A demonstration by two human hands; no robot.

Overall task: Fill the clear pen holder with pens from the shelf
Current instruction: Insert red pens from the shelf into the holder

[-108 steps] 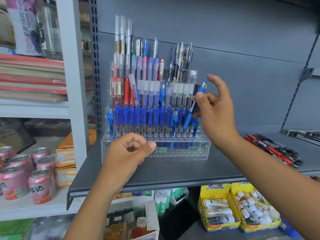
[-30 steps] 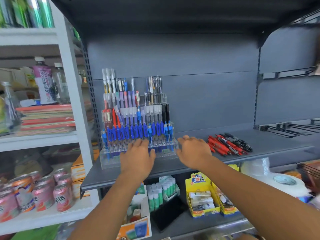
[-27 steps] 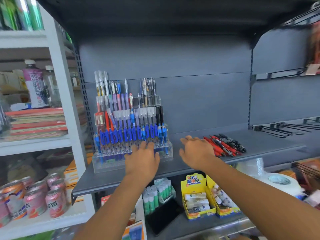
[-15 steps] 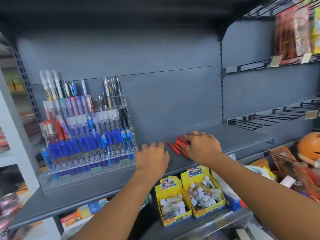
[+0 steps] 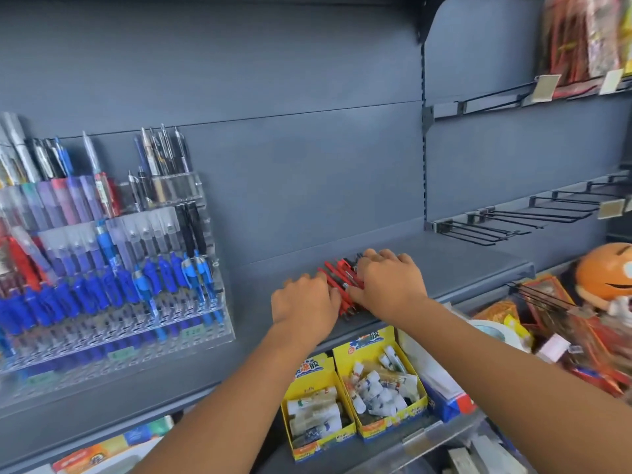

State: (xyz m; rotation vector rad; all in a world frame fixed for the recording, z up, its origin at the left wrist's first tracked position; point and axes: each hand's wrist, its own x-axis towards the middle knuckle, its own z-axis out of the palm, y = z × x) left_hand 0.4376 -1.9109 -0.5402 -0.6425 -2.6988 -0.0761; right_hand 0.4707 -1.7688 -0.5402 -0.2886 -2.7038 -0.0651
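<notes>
Holder: the clear pen holder [image 5: 205, 319] stands at the left end of the grey shelf [image 5: 461, 265], well apart from both hands.
Filled so far: its upper tiers carry clear-capped, purple and black pens, and a dense row of blue pens [image 5: 85, 292] sits lower down.
Still to fill: the front tiers show rows of open holes, so by my reading there is room for more.
Supply: a loose pile of red and black pens [image 5: 337, 280] lies flat on the same shelf, to the right of the holder.
Left hand: the left hand [image 5: 304, 302] lies palm down with loosely bent fingers, its tips against the pile's left edge; it holds nothing that I can see.
Right hand: the right hand [image 5: 386, 285] covers the pile's right side with fingers curved over the pens; whether they have closed round any cannot be told.
Stage: gathering from the pile, it seems; no pen from it is lifted clear.
Remaining: pick up pens, carry them left, seat them in the free holes.
</notes>
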